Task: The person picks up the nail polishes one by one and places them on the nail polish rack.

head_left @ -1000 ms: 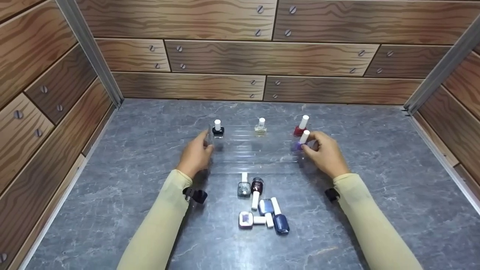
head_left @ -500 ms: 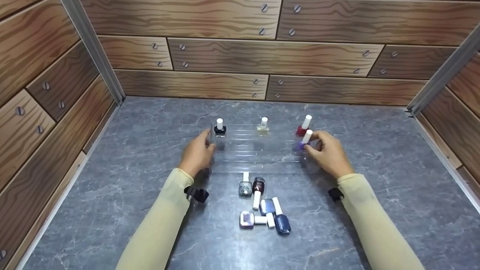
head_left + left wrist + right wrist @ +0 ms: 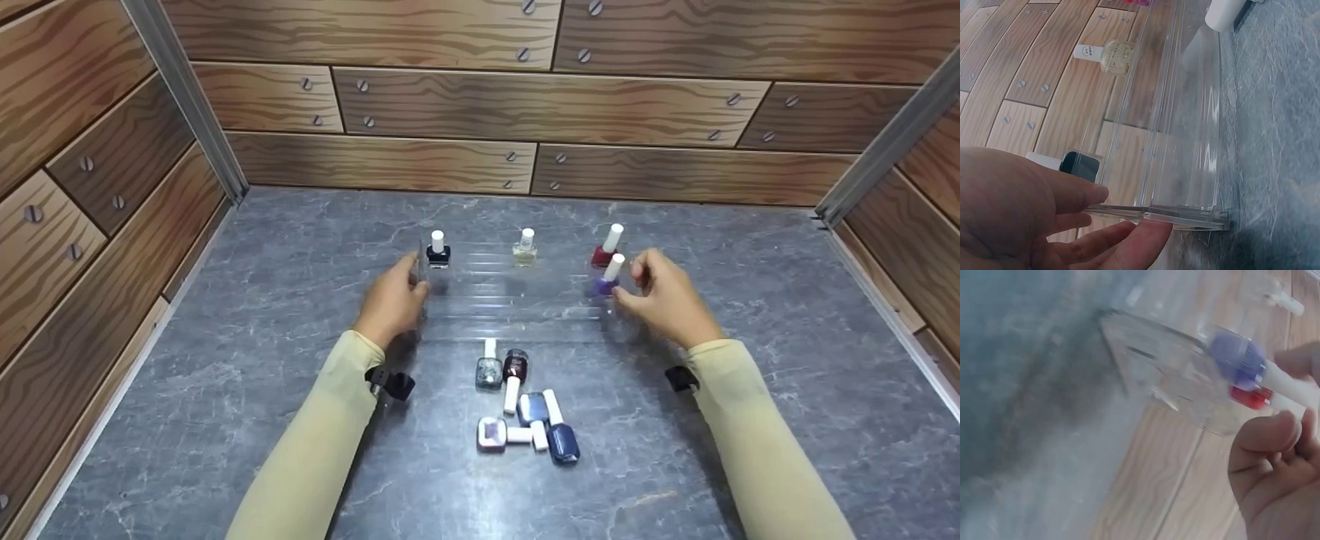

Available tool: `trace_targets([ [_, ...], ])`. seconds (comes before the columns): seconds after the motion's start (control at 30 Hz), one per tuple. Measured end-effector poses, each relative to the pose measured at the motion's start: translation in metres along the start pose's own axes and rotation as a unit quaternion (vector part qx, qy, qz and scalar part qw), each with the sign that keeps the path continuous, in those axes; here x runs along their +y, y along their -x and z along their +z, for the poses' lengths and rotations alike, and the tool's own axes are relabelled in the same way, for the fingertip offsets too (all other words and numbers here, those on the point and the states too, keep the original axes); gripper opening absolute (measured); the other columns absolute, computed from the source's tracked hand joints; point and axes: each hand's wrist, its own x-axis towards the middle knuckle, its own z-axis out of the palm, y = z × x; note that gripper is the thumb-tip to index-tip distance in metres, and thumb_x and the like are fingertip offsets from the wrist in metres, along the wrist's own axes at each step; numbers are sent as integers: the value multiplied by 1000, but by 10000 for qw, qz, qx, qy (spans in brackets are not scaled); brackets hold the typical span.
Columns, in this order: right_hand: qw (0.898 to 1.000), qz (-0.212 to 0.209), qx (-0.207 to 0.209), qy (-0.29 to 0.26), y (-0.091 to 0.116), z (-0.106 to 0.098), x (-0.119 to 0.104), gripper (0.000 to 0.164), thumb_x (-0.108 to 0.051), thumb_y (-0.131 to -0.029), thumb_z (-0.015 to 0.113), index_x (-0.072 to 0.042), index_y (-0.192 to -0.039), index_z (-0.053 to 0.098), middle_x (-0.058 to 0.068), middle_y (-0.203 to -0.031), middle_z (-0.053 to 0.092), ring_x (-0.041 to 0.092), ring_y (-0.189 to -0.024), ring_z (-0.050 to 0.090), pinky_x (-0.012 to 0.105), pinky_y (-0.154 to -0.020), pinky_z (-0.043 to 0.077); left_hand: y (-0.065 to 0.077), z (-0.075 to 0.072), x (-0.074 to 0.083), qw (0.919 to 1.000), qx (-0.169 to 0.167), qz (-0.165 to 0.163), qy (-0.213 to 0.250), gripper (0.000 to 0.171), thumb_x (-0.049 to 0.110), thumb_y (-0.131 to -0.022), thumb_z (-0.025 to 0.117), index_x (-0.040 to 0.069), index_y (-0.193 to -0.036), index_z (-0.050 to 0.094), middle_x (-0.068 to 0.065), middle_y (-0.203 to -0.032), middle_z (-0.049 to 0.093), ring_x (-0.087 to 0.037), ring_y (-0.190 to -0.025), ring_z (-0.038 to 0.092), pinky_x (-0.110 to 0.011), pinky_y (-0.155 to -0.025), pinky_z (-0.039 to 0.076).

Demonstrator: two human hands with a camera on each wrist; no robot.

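The clear tiered rack (image 3: pixel 1188 169) is steadied at its left end by the left hand (image 3: pixel 391 300), whose thumb and fingers are pinched on the end panel. The purple nail polish bottle (image 3: pixel 606 286) is positioned cap-up at the rack's right end, one tier in front of the red nail polish bottle (image 3: pixel 604 256). The right hand (image 3: pixel 667 300) is held just beside it, thumb and forefinger parted, with no grip on the white cap seen; whether the bottle is touched by the thumb tip cannot be told. The step in hand is judged to be the seating of the purple bottle. Its base should be set flat on the tier, stability should be confirmed before the fingers are cleared, and the hand should be drawn sideways so that the red bottle is not knocked. Only light pressure should be applied at the left end, lest the rack be shifted. The rack's transparent edges are hard to trace against the grey tabletop (image 3: pixel 285 315). In the right wrist view, the purple bottle is blurred and its seating cannot be confirmed; in the left wrist view, a white cap is cut off at the upper edge.
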Motion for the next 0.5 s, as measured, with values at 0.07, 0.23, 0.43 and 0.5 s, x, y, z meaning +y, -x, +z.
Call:
trace_targets([
  [0.07,9986,32,-481,204,3,-8,-4,30,-8,-91,75,-8,-83,46,5,-76,46,17,-68,45,23,-55,38,-1,-1,1,10000,-32,-18,12,57,12,-103,61,6,-156,42,-16,-115,71,-33,-102,67,-48,-95,56],
  [0.23,9826,187,-1744,613,9,-20,-14,37,-24,-96,73,-15,-73,45,-3,-67,43,13,-60,42,24,-52,36,0,-1,1,10000,4,42,-74,57,13,-103,61,5,-156,43,-17,-115,72,-34,-102,67,-49,-95,56],
  [0.43,9730,195,-2192,702,13,-19,-25,34,-29,-98,70,-16,-74,49,-4,-66,45,12,-60,43,25,-53,37,2,-1,2,9999,-49,-66,-98,60,13,-102,61,8,-158,40,-16,-118,71,-35,-101,68,-49,-95,56],
  [0.5,9728,150,-2193,730,12,-20,-28,31,-28,-98,70,-16,-76,52,-4,-66,47,12,-60,44,25,-53,38,1,-1,3,9999,-62,-51,-63,60,13,-102,61,9,-159,39,-16,-118,71,-34,-100,68,-49,-94,57],
])
